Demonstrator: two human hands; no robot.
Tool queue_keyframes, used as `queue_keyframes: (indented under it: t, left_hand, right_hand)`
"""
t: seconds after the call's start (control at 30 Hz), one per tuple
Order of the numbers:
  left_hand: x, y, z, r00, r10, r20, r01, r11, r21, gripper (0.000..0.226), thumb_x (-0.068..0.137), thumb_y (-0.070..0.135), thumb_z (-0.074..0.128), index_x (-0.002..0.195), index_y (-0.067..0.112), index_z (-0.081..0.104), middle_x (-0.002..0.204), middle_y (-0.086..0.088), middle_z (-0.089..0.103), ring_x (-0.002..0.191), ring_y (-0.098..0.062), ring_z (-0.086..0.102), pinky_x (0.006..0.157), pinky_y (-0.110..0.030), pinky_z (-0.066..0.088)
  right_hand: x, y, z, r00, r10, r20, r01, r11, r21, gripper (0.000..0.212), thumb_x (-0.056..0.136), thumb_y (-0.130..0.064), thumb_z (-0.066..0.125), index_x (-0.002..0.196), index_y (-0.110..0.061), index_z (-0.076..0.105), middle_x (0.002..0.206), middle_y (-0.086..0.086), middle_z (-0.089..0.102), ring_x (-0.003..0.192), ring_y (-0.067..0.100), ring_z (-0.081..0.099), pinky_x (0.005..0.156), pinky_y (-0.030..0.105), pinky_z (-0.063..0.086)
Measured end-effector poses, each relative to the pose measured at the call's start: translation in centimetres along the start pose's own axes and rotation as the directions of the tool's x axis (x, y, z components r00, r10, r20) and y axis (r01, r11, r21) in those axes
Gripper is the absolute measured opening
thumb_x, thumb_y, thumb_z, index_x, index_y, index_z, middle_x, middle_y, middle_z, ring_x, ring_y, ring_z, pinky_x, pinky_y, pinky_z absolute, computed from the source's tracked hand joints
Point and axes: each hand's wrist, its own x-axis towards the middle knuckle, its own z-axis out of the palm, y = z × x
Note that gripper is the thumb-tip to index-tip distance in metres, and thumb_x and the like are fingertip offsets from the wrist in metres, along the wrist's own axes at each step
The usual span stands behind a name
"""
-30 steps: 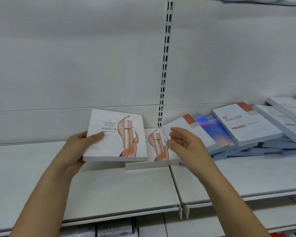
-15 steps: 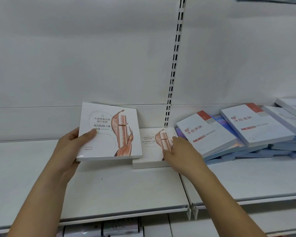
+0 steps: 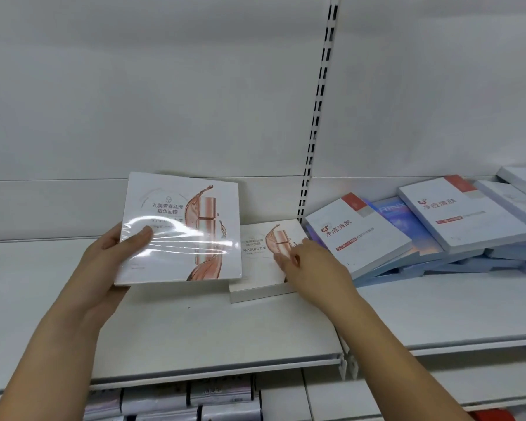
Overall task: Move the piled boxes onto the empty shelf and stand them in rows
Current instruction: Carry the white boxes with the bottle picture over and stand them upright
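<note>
My left hand grips a white shrink-wrapped box with a copper swirl print by its left edge, holding it tilted above the white left shelf. A second box of the same kind lies flat on that shelf, just to its right. My right hand rests on this flat box's right side, fingers stretched over its top. Further right, a slanted pile of pale blue boxes with red labels leans across the right shelf.
A slotted upright divides the white back panel between the two shelf bays. Below the shelf edge, packaged goods fill a lower shelf. The left part of the left shelf is bare.
My left hand has lifted its box slightly and turned its face toward me. My right hand has slid further onto the flat box. The view has shifted left.
</note>
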Motion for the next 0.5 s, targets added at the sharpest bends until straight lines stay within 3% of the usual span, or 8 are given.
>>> queue_keyframes:
  t: [0.07, 0.17, 0.23, 0.33, 0.4, 0.5]
  left_hand:
    - [-0.1, 0.3, -0.6, 1.000, 0.009, 0.023, -0.009, 1.000, -0.004, 0.031, 0.096, 0.019, 0.061, 0.126, 0.018, 0.069, 0.119, -0.002, 0.076, 0.103, -0.019, 0.075, 0.072, -0.024, 0.061]
    - [-0.2, 0.6, -1.3, 0.999, 0.014, 0.048, -0.015, 1.000, 0.003, 0.033, 0.096, 0.017, 0.060, 0.128, 0.020, 0.067, 0.122, -0.001, 0.075, 0.107, -0.020, 0.074, 0.073, -0.025, 0.061]
    - [-0.2, 0.6, -1.6, 0.999, 0.013, 0.046, -0.013, 1.000, 0.003, 0.034, 0.096, 0.017, 0.060, 0.128, 0.019, 0.067, 0.122, -0.001, 0.075, 0.107, -0.020, 0.074, 0.074, -0.026, 0.062]
    - [-0.2, 0.4, -1.9, 0.999, 0.001, 0.036, -0.001, 1.000, -0.017, 0.033, 0.095, 0.017, 0.061, 0.127, 0.019, 0.068, 0.121, -0.002, 0.075, 0.105, -0.020, 0.075, 0.072, -0.026, 0.062]
    - [-0.1, 0.3, -2.0, 1.000, -0.006, 0.024, 0.007, 1.000, -0.027, 0.033, 0.093, 0.017, 0.062, 0.125, 0.020, 0.069, 0.120, -0.002, 0.076, 0.103, -0.019, 0.075, 0.070, -0.026, 0.062]
    - [0.0, 0.3, -2.1, 1.000, -0.003, 0.026, 0.004, 1.000, -0.025, 0.034, 0.093, 0.018, 0.062, 0.126, 0.020, 0.068, 0.120, -0.001, 0.076, 0.103, -0.019, 0.075, 0.070, -0.025, 0.062]
  right_hand:
    - [0.9, -0.9, 0.2, 0.999, 0.050, 0.000, -0.050, 0.999, -0.014, 0.048, 0.101, -0.056, 0.043, 0.118, -0.012, 0.054, 0.149, 0.013, 0.044, 0.114, 0.028, 0.058, 0.086, 0.039, 0.050]
    - [2.2, -2.5, 0.0, 0.992, 0.110, 0.054, -0.104, 0.989, -0.103, 0.081, 0.097, -0.058, 0.052, 0.152, -0.006, 0.026, 0.165, 0.022, 0.012, 0.140, 0.036, 0.041, 0.104, 0.044, 0.044]
    - [3.0, -3.4, -0.5, 0.987, 0.132, 0.093, -0.119, 0.984, -0.131, 0.092, 0.092, -0.062, 0.058, 0.155, -0.005, 0.021, 0.162, 0.023, 0.022, 0.141, 0.036, 0.040, 0.105, 0.044, 0.043]
    - [3.8, -3.6, -0.4, 0.988, 0.080, 0.130, -0.074, 0.996, -0.046, 0.082, 0.081, -0.063, 0.071, 0.139, -0.012, 0.045, 0.131, 0.011, 0.059, 0.118, 0.028, 0.058, 0.094, 0.040, 0.053]
    - [3.7, -3.4, -0.2, 0.990, 0.053, 0.133, -0.060, 0.997, 0.045, 0.077, 0.071, -0.065, 0.078, 0.127, -0.018, 0.055, 0.118, 0.004, 0.066, 0.105, 0.024, 0.064, 0.090, 0.041, 0.057]
    - [3.6, -3.5, -0.8, 0.981, 0.060, 0.185, -0.065, 0.998, 0.020, 0.072, 0.070, -0.067, 0.078, 0.119, -0.018, 0.061, 0.109, 0.002, 0.068, 0.097, 0.021, 0.066, 0.088, 0.040, 0.058]
